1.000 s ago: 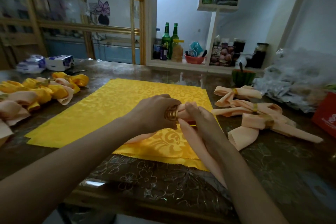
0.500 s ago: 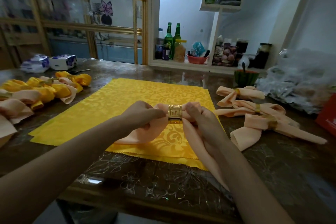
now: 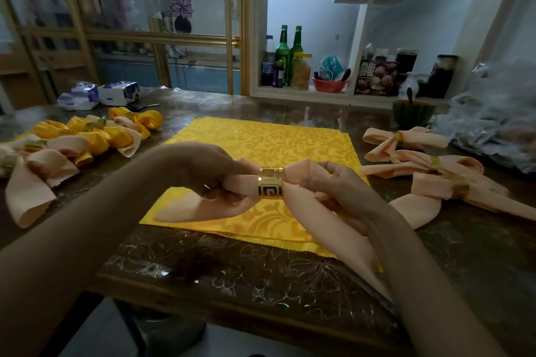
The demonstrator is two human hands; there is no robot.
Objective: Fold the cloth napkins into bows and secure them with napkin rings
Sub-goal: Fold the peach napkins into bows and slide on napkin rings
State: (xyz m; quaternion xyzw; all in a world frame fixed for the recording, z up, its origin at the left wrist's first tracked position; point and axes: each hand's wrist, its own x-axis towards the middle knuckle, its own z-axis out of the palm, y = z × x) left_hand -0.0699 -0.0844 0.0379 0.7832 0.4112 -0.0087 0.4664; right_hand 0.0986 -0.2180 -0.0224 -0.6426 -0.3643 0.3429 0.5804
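Far left: pile of finished bows (image 3: 87,139), yellow and peach mixed, cut off by the frame edge, so the count is unclear. Behind it are tissue packs (image 3: 98,93), blurred.

Left hand (image 3: 208,174) is held above the surface (image 3: 203,264). Its fingers are curled round the left loop of the peach napkin (image 3: 203,209), just beside the ring, with the fingertips partly tucked under cloth.

Napkin ring (image 3: 271,182), gold with a dark key pattern, sits round the napkin's middle, between both hands. Under it the yellow napkin (image 3: 261,142) lies flat; its near edge is partly covered by hands and cloth.

Right hand (image 3: 342,191) has its fingers bent, pinching the right loop close against the ring. One napkin tail runs down-right along the right forearm, its end hidden by the arm.

Right: peach bows (image 3: 435,182) with rings, overlapping and hard to separate. Behind them is a green cup (image 3: 413,114). Clear plastic bags (image 3: 493,124) are cut off at the edge, contents unreadable.
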